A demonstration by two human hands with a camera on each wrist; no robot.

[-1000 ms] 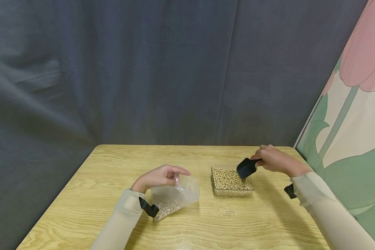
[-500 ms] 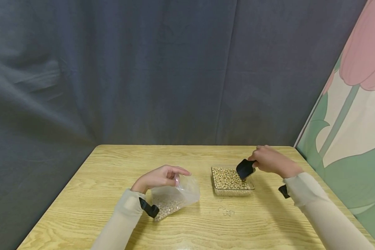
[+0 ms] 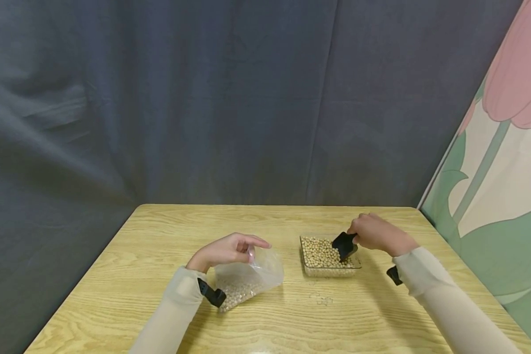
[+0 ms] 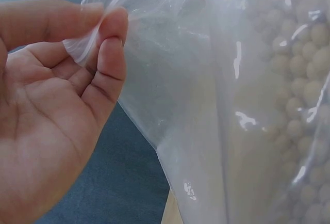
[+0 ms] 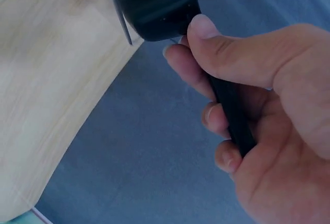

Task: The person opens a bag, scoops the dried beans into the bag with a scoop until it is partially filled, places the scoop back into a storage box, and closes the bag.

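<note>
My left hand [image 3: 227,250] pinches the mouth of a clear plastic zip bag [image 3: 265,269] between thumb and fingers. Pale round soybeans [image 4: 304,84] fill the bag's lower part, which lies on the table. To its right stands a clear rectangular container [image 3: 332,272] with a dark rim, full of yellowish soybeans [image 3: 317,251]. My right hand [image 3: 376,233] grips a black scoop [image 3: 345,245] by its handle, the fingers curled round it in the right wrist view. The scoop's front edge is down among the beans at the container's right side.
The wooden table [image 3: 168,231] has faint marks [image 3: 322,299] in front of the container. A dark curtain [image 3: 230,108] hangs behind the table, and a flower-patterned panel [image 3: 504,196] stands along the right. A black wrist camera [image 3: 212,293] sits close beside the bag.
My right hand has moved left and down with the scoop, which now sits lower and tilts more steeply into the beans. The left hand and the bag have stayed in place.
</note>
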